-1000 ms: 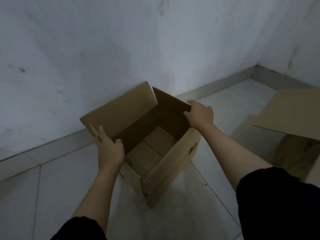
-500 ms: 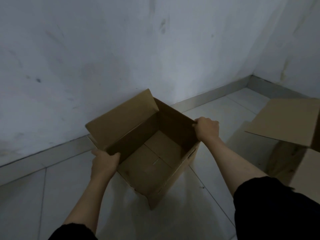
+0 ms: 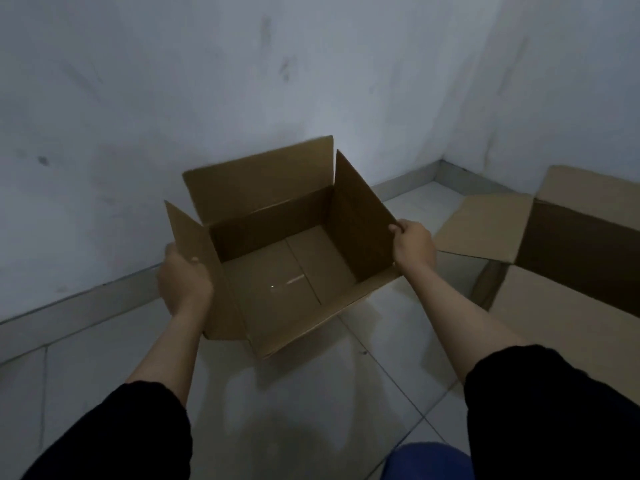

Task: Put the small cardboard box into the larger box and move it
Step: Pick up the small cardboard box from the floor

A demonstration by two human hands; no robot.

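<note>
The small cardboard box (image 3: 277, 271) is open and empty, with its flaps standing up, held in the air above the tiled floor in front of me. My left hand (image 3: 183, 278) grips its left side flap. My right hand (image 3: 414, 245) pinches the top edge of its right flap. The larger cardboard box (image 3: 568, 306) stands open at the right, partly cut off by the frame edge, with one flap spread toward the small box.
A white wall (image 3: 242, 81) runs close behind the small box and meets a second wall in the corner at the right. Grey skirting lines the floor edge. Pale floor tiles (image 3: 294, 393) lie below me.
The small box has turned level and shifted right, toward the larger box. Both hands kept their hold on its sides, and more of the larger box has come into view.
</note>
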